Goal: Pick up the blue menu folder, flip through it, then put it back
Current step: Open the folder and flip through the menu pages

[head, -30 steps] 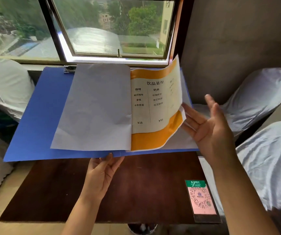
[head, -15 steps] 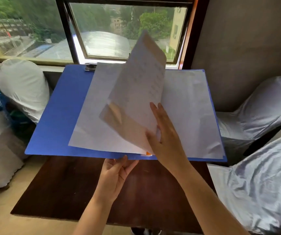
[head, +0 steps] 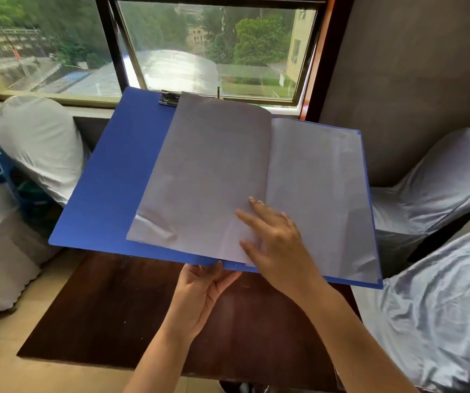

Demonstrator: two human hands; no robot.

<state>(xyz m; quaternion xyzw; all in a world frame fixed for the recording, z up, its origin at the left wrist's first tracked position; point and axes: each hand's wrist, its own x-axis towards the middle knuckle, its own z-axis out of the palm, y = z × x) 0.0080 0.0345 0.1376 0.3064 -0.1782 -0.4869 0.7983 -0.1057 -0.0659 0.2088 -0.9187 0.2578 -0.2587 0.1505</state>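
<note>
I am viewing the blue plastic menu folder (head: 109, 194) lying open and held up in the air above the dark brown wooden table (head: 109, 321), its far edge reaching toward the window (head: 214, 46). The bare blue inner cover is showing on the left side; a silver metal clip (head: 168, 99) is sitting at its top edge. A pale grey translucent sheet (head: 208, 177) is lying turned over onto the left half, with a glossy patch near its lower left corner, and a second pale sheet (head: 321, 194) is covering the right half inside the blue border. No print is readable on either sheet.

My left hand (head: 199, 296) is supporting the folder from below at the middle of its near edge, fingers curled loosely under the cover and thumb tip touching the edge; I cannot tell how firmly it is gripping. My right hand (head: 276, 245) is resting palm down on the pages near the centre fold, fingers (head: 252, 222) spread and flat against the paper, closed around nothing.

White fabric-covered chairs (head: 437, 307) are standing on both sides of the table.
</note>
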